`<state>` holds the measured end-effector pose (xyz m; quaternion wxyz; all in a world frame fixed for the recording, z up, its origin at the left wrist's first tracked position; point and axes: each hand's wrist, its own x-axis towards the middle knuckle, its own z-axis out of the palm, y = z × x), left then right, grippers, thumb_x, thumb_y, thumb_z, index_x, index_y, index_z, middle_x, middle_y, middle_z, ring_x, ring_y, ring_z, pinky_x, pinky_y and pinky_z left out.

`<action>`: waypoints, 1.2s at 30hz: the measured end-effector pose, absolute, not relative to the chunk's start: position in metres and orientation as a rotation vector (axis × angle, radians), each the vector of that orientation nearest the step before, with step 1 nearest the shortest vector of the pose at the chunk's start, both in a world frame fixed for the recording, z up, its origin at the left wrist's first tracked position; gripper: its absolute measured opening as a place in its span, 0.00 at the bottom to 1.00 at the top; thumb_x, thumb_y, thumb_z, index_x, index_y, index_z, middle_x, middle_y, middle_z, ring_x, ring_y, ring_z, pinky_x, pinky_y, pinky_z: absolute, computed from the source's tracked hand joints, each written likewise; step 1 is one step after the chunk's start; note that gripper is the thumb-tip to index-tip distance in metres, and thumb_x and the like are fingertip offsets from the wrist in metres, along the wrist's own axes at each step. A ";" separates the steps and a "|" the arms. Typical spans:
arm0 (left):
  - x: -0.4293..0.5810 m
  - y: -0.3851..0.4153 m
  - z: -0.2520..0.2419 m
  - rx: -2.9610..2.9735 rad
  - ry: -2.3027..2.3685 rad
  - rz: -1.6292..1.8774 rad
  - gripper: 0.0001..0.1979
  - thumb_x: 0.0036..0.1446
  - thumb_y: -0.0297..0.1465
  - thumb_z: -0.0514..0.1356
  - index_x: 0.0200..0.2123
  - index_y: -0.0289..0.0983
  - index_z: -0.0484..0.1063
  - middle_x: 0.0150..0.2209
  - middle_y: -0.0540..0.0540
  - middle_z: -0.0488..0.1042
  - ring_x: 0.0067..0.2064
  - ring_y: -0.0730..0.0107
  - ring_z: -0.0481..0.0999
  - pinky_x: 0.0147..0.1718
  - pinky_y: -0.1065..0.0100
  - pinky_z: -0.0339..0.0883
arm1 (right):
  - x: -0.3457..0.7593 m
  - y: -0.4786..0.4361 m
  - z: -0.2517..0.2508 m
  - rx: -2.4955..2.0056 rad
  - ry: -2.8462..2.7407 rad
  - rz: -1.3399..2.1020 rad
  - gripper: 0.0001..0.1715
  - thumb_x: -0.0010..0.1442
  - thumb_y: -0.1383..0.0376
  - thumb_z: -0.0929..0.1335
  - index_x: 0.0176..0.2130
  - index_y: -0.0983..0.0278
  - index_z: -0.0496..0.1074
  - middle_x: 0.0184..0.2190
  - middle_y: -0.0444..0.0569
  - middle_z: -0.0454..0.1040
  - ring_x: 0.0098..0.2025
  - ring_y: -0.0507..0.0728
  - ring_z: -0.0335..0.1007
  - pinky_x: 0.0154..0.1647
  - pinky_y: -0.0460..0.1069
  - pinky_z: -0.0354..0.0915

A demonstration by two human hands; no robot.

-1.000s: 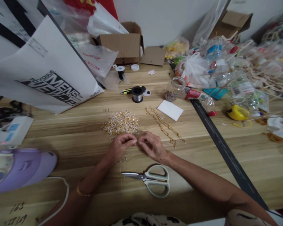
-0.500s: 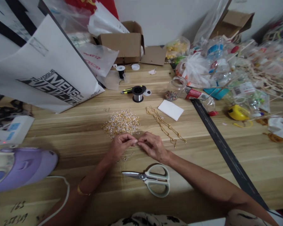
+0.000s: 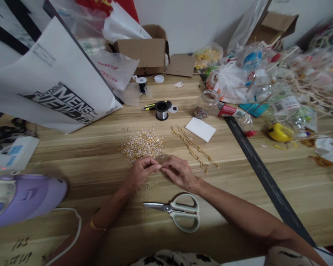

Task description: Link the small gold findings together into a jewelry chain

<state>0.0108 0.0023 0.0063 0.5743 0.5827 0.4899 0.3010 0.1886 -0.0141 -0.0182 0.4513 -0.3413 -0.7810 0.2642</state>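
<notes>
My left hand (image 3: 144,170) and my right hand (image 3: 180,170) meet fingertip to fingertip over the wooden table. Both are closed in a pinch, and whatever lies between the fingers is too small to make out. Just beyond them is a heap of small gold and clear pieces (image 3: 143,144). A short length of chain (image 3: 147,186) lies beneath my left hand, on the tabletop. Two gold chains (image 3: 195,149) stretch side by side, right of the heap. Nearer to me rest scissors (image 3: 177,210) with pale handles, blades pointing left.
A spool of silver wire (image 3: 162,111) stands behind the heap, near a jar of beads (image 3: 205,105) and a white card (image 3: 201,129). A purple appliance (image 3: 36,195) and a paper bag (image 3: 58,74) occupy the left. A dark strip (image 3: 262,170) crosses the right side; plastic bottles (image 3: 255,74) crowd behind.
Hardly anything differs. Both hands keep their pinch in the same place, and the view has shifted very slightly.
</notes>
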 end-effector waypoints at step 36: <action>0.009 0.002 0.008 1.446 1.093 0.714 0.09 0.49 0.33 0.60 0.22 0.33 0.69 0.21 0.52 0.68 0.25 0.76 0.65 0.26 0.74 0.58 | 0.195 -0.012 -0.009 -0.946 -1.608 0.981 0.09 0.61 0.62 0.62 0.33 0.64 0.66 0.29 0.47 0.66 0.32 0.53 0.64 0.33 0.48 0.62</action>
